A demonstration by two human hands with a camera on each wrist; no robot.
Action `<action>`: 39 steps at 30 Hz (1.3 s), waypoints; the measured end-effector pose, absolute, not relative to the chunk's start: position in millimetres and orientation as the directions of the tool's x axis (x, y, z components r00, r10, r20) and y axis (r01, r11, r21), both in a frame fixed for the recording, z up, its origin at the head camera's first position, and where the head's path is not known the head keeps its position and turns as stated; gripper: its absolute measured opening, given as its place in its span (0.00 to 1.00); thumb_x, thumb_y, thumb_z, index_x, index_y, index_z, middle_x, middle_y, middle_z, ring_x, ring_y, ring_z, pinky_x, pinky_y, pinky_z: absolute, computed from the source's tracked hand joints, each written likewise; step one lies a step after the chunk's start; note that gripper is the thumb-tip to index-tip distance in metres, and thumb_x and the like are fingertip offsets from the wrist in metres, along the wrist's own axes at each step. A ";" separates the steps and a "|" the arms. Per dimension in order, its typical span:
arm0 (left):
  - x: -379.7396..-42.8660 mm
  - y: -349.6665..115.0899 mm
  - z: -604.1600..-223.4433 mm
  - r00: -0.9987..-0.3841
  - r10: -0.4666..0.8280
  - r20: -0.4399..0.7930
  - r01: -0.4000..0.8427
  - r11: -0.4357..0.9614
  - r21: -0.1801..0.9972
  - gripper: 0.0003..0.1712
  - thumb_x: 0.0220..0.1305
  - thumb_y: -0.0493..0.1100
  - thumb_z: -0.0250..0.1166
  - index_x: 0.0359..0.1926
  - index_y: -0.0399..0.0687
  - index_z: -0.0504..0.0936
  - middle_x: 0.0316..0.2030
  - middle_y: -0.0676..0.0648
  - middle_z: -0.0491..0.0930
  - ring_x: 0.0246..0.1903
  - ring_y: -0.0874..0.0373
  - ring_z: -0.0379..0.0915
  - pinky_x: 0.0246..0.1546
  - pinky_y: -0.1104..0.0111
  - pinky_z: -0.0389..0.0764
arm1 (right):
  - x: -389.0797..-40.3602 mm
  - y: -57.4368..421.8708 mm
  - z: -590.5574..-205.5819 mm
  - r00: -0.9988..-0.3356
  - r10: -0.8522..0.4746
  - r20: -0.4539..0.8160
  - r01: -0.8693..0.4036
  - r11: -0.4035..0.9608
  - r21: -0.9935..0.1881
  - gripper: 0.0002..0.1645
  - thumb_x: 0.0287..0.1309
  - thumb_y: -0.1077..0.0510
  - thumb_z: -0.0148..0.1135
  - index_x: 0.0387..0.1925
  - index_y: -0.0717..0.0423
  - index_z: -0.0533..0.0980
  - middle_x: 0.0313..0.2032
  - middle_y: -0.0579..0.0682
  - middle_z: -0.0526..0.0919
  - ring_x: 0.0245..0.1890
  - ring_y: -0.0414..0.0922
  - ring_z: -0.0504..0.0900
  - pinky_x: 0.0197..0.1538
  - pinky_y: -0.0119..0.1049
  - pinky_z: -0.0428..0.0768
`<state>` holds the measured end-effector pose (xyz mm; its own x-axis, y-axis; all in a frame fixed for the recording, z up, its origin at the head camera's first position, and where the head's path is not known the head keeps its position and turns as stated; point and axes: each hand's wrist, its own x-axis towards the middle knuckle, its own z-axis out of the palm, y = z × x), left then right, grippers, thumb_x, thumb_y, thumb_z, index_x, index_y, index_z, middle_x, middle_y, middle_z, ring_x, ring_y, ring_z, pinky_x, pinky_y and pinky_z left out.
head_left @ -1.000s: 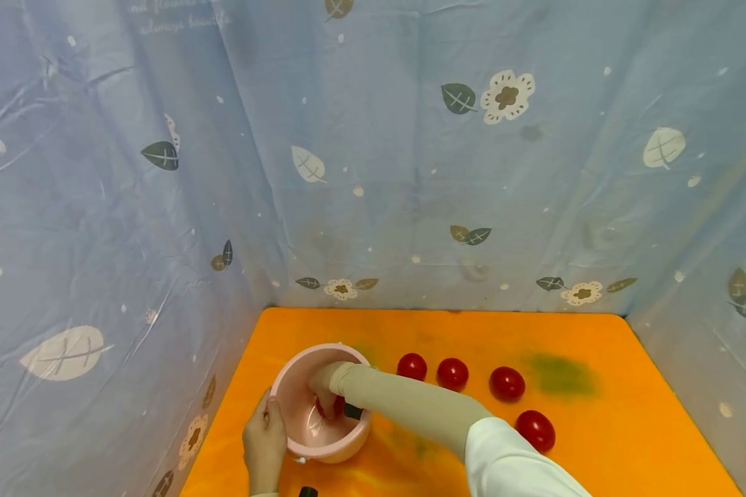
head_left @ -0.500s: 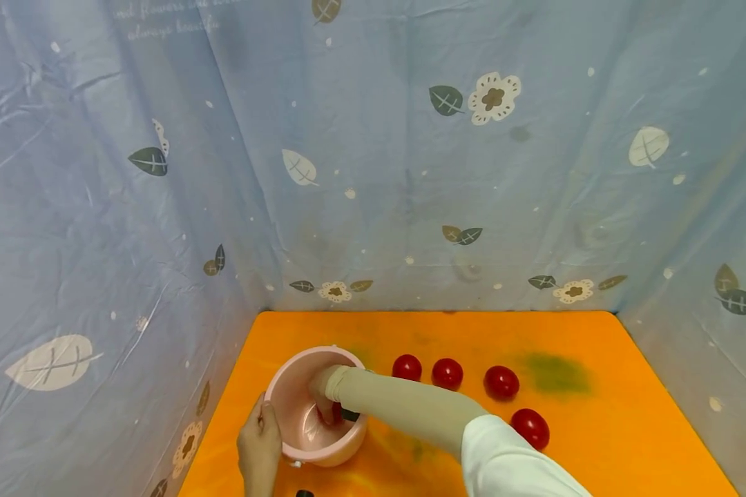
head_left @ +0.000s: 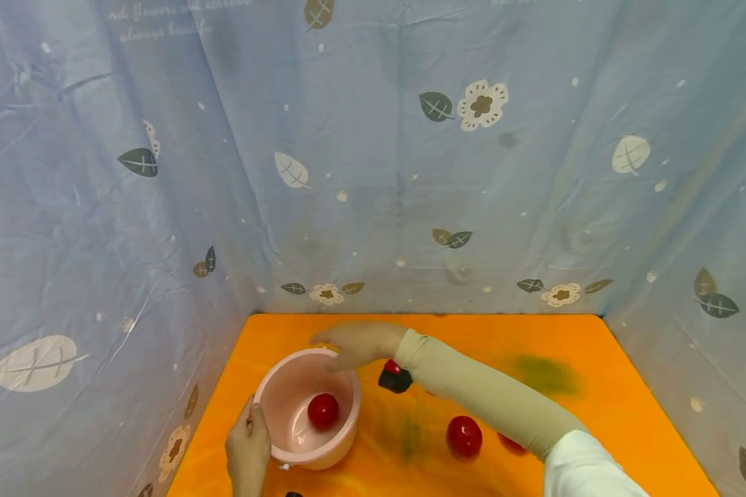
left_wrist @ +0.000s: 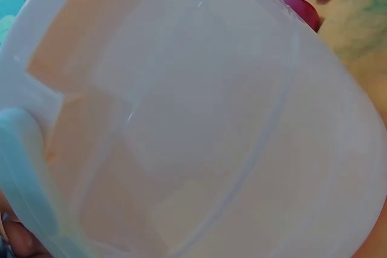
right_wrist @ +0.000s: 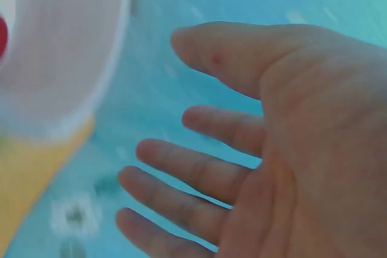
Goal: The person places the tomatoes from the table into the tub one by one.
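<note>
A pink bucket (head_left: 345,445) stands tilted slightly at the left of the orange table, with one glossy red ball (head_left: 323,411) lying inside it. My left hand (head_left: 247,442) grips the left side of its rim, thumb on the near side. Above the bucket's far right rim hovers my right hand (head_left: 362,342), empty, with fingers extended and spread. In the right wrist view, the right palm (right_wrist: 314,143) faces the camera, thumb apart from the fingers. The bucket wall (left_wrist: 199,125) fills most of the left wrist view, hiding nearly all of the left hand.
More red balls lie on the orange table (head_left: 603,428): one (head_left: 464,437) in front of the right forearm, another (head_left: 511,443) partly behind the sleeve. The right forearm hides others. A blue patterned curtain (head_left: 373,172) encloses the table at the back and sides.
My right hand has let go of the red ball inside the bucket and risen out over the far rim, its fingers spreading. The left hand has kept hold of the rim.
</note>
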<state>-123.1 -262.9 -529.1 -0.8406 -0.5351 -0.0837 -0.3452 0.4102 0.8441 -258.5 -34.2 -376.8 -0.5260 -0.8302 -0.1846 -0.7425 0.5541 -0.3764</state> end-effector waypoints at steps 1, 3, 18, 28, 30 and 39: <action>-123.1 -263.2 -529.6 -0.842 -0.534 -0.078 -0.339 0.410 0.847 0.38 0.72 0.64 0.35 0.69 0.43 0.63 0.63 0.35 0.68 0.59 0.34 0.67 0.57 0.36 0.64 | -258.7 -25.4 -376.9 -0.546 -0.821 -0.165 -0.729 0.563 -0.389 0.32 0.65 0.43 0.54 0.67 0.47 0.65 0.64 0.45 0.72 0.63 0.43 0.72 0.66 0.37 0.69; -122.1 -263.7 -529.9 -0.842 -0.534 -0.078 -0.338 0.409 0.848 0.38 0.72 0.64 0.35 0.69 0.43 0.64 0.63 0.34 0.68 0.57 0.34 0.69 0.56 0.36 0.65 | -257.6 7.7 -378.6 -0.631 -0.771 -0.091 -0.674 0.602 -0.427 0.33 0.65 0.40 0.54 0.67 0.45 0.65 0.65 0.44 0.71 0.64 0.44 0.71 0.66 0.40 0.69; -119.6 -266.3 -524.1 -0.832 -0.536 -0.143 -0.368 0.340 0.866 0.41 0.71 0.67 0.34 0.71 0.44 0.61 0.66 0.35 0.65 0.57 0.37 0.68 0.61 0.37 0.61 | -170.1 141.0 -531.2 -0.878 -0.465 -0.111 -0.396 0.838 -0.377 0.37 0.54 0.39 0.66 0.63 0.45 0.69 0.60 0.59 0.71 0.55 0.57 0.73 0.31 0.42 0.81; -124.5 -264.3 -525.3 -0.846 -0.521 -0.119 -0.309 0.295 0.904 0.38 0.73 0.61 0.38 0.69 0.37 0.61 0.65 0.31 0.65 0.60 0.36 0.66 0.62 0.42 0.64 | -158.7 149.2 -553.8 -0.896 -0.384 -0.222 -0.280 0.878 -0.387 0.36 0.49 0.44 0.71 0.59 0.50 0.72 0.51 0.51 0.74 0.48 0.51 0.73 0.37 0.47 0.80; -125.1 -265.7 -524.4 -0.851 -0.507 -0.138 -0.320 0.293 0.901 0.38 0.73 0.61 0.37 0.69 0.37 0.61 0.61 0.30 0.70 0.51 0.38 0.72 0.56 0.47 0.74 | -158.7 150.4 -555.4 -0.901 -0.373 -0.222 -0.270 0.881 -0.388 0.36 0.49 0.44 0.71 0.59 0.52 0.72 0.51 0.51 0.74 0.48 0.52 0.73 0.40 0.50 0.80; -124.6 -275.3 -517.3 -0.867 -0.366 -0.338 -0.404 0.119 0.907 0.39 0.72 0.65 0.38 0.66 0.37 0.57 0.28 0.48 0.70 0.21 0.58 0.67 0.23 0.69 0.74 | -164.5 158.5 -559.1 -0.899 -0.369 -0.236 -0.241 0.866 -0.438 0.37 0.48 0.51 0.72 0.60 0.54 0.70 0.48 0.53 0.76 0.43 0.51 0.77 0.39 0.48 0.81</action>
